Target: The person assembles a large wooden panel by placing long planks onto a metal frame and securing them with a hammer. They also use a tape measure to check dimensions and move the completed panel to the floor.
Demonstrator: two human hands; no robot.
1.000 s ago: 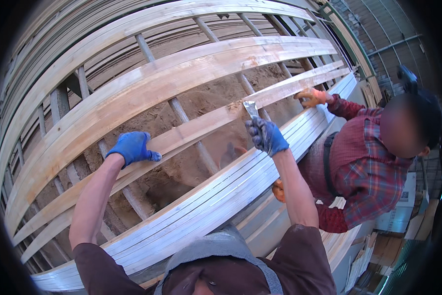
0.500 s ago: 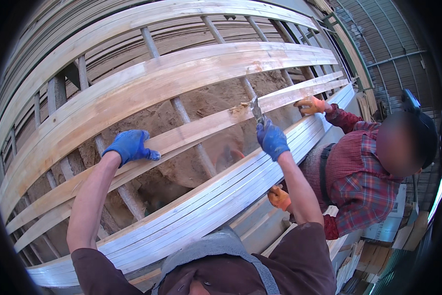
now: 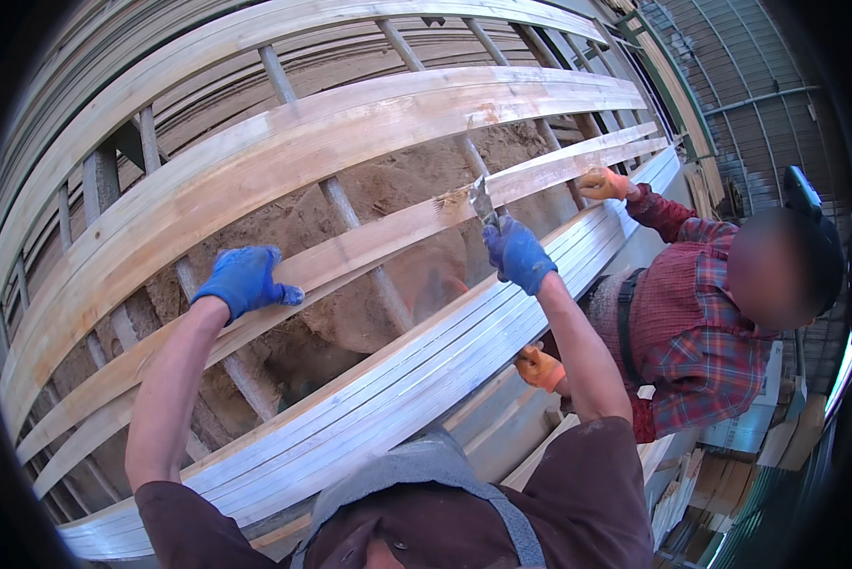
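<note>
My left hand (image 3: 244, 283), in a blue work glove, grips a long narrow wooden board (image 3: 350, 251), thumb over its near edge. Farther right, my right hand (image 3: 521, 254), gloved in the same blue, is wrapped round the handle of a putty knife (image 3: 484, 201). Its smeared metal blade points away from me and lies at the board, just right of a rough brown patch (image 3: 452, 201). Whether the blade's edge presses on the wood I cannot tell. The handle is mostly hidden in my fist.
Metal bars (image 3: 385, 289) cross beneath the boards, above heaped sawdust (image 3: 350, 322). Wider planks (image 3: 331, 142) lie beyond, and a stack of pale boards (image 3: 350, 427) runs close in front of me. At right stands a co-worker (image 3: 682, 322), one orange glove (image 3: 604, 183) by the board's far end.
My right hand and the putty knife have shifted slightly left and away from me. My left hand keeps its grip on the board. The co-worker's far hand appears slightly higher in view.
</note>
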